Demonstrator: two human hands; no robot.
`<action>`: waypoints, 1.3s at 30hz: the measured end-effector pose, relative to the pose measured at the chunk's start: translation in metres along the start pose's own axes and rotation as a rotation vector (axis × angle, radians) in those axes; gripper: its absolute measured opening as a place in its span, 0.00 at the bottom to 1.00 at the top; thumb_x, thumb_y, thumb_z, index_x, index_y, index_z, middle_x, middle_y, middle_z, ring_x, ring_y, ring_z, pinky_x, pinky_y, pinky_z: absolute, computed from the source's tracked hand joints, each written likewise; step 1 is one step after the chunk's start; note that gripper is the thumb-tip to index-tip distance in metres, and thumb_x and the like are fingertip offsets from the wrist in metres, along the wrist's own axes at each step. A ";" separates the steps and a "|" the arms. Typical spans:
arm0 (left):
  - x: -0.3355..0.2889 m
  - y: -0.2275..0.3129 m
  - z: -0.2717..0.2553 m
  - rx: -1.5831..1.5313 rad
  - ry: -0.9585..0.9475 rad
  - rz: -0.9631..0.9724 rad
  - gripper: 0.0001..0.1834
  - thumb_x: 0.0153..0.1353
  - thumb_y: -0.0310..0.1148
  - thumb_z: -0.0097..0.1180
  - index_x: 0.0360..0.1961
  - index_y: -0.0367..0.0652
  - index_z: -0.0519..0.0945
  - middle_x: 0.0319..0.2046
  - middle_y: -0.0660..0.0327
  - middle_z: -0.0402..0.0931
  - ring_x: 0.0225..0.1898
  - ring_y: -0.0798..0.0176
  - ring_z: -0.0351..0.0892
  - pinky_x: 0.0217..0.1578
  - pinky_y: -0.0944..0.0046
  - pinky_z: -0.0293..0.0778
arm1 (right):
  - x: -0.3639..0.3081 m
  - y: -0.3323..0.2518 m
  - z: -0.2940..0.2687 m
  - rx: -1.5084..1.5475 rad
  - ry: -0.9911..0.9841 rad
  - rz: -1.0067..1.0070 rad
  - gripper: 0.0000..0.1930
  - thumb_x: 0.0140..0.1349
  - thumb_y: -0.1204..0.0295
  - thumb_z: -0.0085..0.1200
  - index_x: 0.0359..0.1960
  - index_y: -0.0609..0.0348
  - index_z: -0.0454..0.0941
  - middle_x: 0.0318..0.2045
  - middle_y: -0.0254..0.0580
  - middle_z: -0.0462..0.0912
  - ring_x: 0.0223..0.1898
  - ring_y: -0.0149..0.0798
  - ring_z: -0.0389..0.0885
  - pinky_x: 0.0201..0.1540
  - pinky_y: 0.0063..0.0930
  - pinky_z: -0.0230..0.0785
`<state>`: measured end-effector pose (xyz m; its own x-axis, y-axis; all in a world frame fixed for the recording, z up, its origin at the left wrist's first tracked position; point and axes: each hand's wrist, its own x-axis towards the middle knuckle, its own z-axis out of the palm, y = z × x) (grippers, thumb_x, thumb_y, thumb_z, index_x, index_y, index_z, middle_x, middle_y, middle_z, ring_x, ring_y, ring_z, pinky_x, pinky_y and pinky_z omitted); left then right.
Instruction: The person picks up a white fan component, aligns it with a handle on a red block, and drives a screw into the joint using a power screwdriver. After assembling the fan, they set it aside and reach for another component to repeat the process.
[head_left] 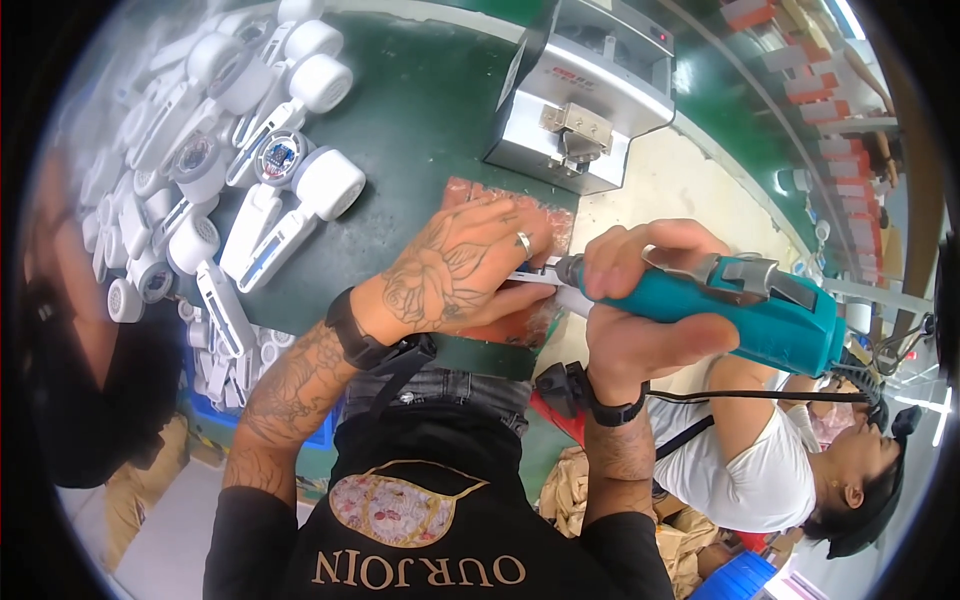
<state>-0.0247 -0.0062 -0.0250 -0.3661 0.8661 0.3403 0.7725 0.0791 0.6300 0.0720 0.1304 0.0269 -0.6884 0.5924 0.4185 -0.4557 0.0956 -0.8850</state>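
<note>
My right hand (638, 345) is wrapped around a teal electric screwdriver (775, 315), held almost level with its tip pointing left. The tip meets a small white plastic part (532, 278), which my left hand (447, 265) grips between thumb and fingers. My left fingers cover much of that part, so its full shape is hidden. Beneath both hands lies a worn reddish mat (500, 332) on the green tabletop (420, 110). Dark straps circle both wrists.
Many white handheld devices with round heads (325, 183) are heaped at the left, some with exposed circuit boards. A silver boxy machine (575, 125) stands beyond the mat. A person in a white shirt (740, 450) sits at the right; another is at the far left. A cable trails from the screwdriver.
</note>
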 end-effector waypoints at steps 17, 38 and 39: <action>0.004 -0.001 -0.003 -0.115 -0.042 -0.012 0.16 0.57 0.40 0.66 0.37 0.40 0.76 0.42 0.52 0.77 0.51 0.44 0.77 0.51 0.50 0.72 | 0.001 0.001 -0.002 -0.009 -0.066 0.012 0.48 0.56 0.22 0.38 0.48 0.62 0.68 0.16 0.34 0.67 0.15 0.33 0.66 0.20 0.29 0.63; 0.003 0.000 -0.002 -0.017 -0.033 0.012 0.26 0.63 0.45 0.60 0.58 0.43 0.75 0.50 0.54 0.73 0.53 0.49 0.69 0.56 0.51 0.66 | 0.089 0.020 0.017 -0.111 -0.027 -0.057 0.35 0.68 0.40 0.51 0.45 0.70 0.74 0.23 0.40 0.74 0.25 0.37 0.75 0.30 0.30 0.69; 0.001 -0.002 -0.001 0.007 -0.032 0.033 0.29 0.63 0.46 0.60 0.61 0.44 0.74 0.51 0.54 0.72 0.54 0.50 0.69 0.57 0.50 0.66 | 0.091 0.024 0.020 -0.135 -0.030 -0.045 0.34 0.68 0.41 0.51 0.45 0.70 0.73 0.23 0.40 0.74 0.25 0.37 0.75 0.30 0.29 0.69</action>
<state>-0.0266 -0.0062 -0.0254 -0.3234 0.8836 0.3386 0.7879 0.0533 0.6134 -0.0127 0.1708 0.0473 -0.6867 0.5612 0.4621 -0.4074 0.2294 -0.8840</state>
